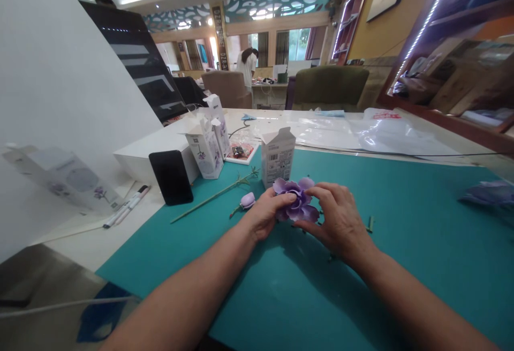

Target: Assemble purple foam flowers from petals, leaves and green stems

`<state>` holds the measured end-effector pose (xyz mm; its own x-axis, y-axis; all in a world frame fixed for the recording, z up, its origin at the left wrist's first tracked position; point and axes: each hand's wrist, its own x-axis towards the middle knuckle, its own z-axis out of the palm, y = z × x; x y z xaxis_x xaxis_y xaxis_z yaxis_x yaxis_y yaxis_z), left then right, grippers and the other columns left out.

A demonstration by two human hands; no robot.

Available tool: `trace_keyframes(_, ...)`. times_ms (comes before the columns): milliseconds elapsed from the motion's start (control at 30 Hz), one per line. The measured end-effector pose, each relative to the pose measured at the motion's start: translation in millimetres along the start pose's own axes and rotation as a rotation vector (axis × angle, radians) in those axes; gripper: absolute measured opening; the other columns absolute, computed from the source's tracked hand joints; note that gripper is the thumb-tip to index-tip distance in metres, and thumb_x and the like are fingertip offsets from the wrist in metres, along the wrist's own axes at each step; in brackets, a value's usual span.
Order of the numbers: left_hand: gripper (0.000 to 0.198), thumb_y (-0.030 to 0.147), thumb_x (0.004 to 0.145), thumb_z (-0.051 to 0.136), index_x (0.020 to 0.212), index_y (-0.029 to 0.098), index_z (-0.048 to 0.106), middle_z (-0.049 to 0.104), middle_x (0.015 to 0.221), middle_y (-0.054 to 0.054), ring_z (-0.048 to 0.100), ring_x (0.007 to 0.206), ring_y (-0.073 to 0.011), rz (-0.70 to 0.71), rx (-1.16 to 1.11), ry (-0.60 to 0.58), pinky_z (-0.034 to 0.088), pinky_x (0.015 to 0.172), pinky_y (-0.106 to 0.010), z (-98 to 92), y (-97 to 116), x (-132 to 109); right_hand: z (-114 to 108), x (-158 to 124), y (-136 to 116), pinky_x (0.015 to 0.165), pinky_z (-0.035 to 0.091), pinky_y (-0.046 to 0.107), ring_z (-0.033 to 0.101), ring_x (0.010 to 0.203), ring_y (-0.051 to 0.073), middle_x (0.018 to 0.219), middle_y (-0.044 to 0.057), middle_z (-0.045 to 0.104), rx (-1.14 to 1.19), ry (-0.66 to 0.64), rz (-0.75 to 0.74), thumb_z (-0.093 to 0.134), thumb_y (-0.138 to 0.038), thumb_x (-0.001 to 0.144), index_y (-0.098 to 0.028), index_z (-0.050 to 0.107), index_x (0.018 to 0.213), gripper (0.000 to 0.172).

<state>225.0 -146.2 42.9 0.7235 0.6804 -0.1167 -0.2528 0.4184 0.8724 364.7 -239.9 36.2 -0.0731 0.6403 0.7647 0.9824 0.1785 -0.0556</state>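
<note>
The flower (299, 204) was just right of the frame's centre, its petals (308, 213) apparently already layered together. The left hand's (268, 211) grip pinched it, thumb on the middle; the right hand's (340, 216) held its right rim between thumb and fingers. Left of centre, the bud (248, 200) and stem (212, 197) lay apart, seemingly unjoined so far. Behind, the carton (278, 159) bore a barcode (273, 157) and illegible small print; the upper-centre pillar (220, 38) showed "DZR".
</note>
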Motion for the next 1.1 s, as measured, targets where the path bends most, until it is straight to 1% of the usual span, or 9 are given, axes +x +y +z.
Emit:
trace_keyframes(200,0.048,0.031,0.057,0.078,0.1,0.015,0.063,0.068,0.084,-0.006,0.062,0.075,-0.0177,0.002,0.066,0.022,0.043,0.065,-0.024,-3.3,-4,3,1,0,0,0.079,0.043,0.045,0.053,0.093,0.031,0.105,0.014,0.058,0.006,-0.001,0.017,0.059,-0.056,0.077,-0.019,0.055,0.108,0.049)
trace_keyframes(300,0.048,0.033,0.058,0.077,0.1,0.015,0.063,0.067,0.082,-0.006,0.061,0.071,-0.0166,0.018,0.098,0.026,0.041,0.062,-0.024,-4.9,-4,3,-4,3,-1,0.079,0.044,0.045,0.053,0.095,0.031,0.104,0.014,0.059,0.082,-0.017,0.066,0.06,-0.059,0.075,-0.019,0.055,0.107,0.052)
trace_keyframes(400,0.047,0.033,0.059,0.077,0.1,0.016,0.062,0.066,0.078,-0.004,0.058,0.062,-0.0132,0.038,0.148,0.041,0.038,0.056,-0.023,-4.7,-3,3,-12,7,2,0.079,0.046,0.042,0.054,0.094,0.027,0.1,0.012,0.06,0.248,-0.025,0.238,0.053,-0.055,0.082,-0.02,0.057,0.106,0.043)
trace_keyframes(500,0.051,0.031,0.056,0.078,0.101,0.015,0.059,0.066,0.083,-0.005,0.059,0.066,-0.0138,0.058,0.171,0.039,0.039,0.058,-0.023,-2.6,-2,1,-15,10,11,0.077,0.047,0.038,0.058,0.09,0.024,0.098,0.01,0.062,0.38,-0.01,0.47,0.044,-0.046,0.089,-0.02,0.061,0.104,0.034)
trace_keyframes(633,0.057,0.029,0.055,0.08,0.104,0.014,0.055,0.066,0.095,-0.009,0.061,0.077,-0.0176,0.067,0.185,-0.001,0.045,0.068,-0.029,1.6,0,-3,-11,11,20,0.078,0.047,0.036,0.061,0.091,0.023,0.1,0.009,0.068,0.562,-0.086,0.712,0.051,-0.046,0.083,-0.019,0.066,0.1,0.035)
trace_keyframes(700,0.061,0.029,0.054,0.081,0.106,0.015,0.054,0.066,0.096,-0.009,0.061,0.08,-0.0193,0.066,0.211,0.002,0.045,0.07,-0.03,3.3,1,-4,-10,12,20,0.075,0.048,0.034,0.062,0.086,0.022,0.094,0.008,0.07,0.656,-0.146,0.804,0.055,-0.048,0.079,-0.018,0.068,0.096,0.037)
trace_keyframes(767,0.064,0.028,0.052,0.081,0.108,0.015,0.053,0.066,0.094,-0.007,0.061,0.086,-0.0209,0.067,0.237,0.022,0.045,0.072,-0.03,4.1,2,-5,-11,14,17,0.067,0.048,0.032,0.062,0.078,0.021,0.085,0.007,0.07,0.701,-0.175,0.874,0.058,-0.051,0.075,-0.016,0.07,0.093,0.041)
trace_keyframes(900,0.066,0.027,0.051,0.081,0.109,0.015,0.052,0.065,0.093,-0.006,0.06,0.09,-0.0216,0.066,0.271,0.036,0.045,0.074,-0.031,3.3,3,-4,-14,16,11,0.058,0.044,0.028,0.058,0.067,0.018,0.075,0.005,0.069,0.718,-0.163,0.916,0.063,-0.054,0.069,-0.016,0.071,0.086,0.042)
trace_keyframes(1100,0.065,0.027,0.053,0.081,0.11,0.016,0.052,0.066,0.094,-0.007,0.061,0.089,-0.0221,0.07,0.282,0.042,0.046,0.074,-0.031,2.1,2,-3,-13,16,8,0.066,0.045,0.03,0.059,0.072,0.019,0.077,0.005,0.07,0.784,-0.142,0.843,0.063,-0.05,0.07,-0.017,0.07,0.081,0.035)
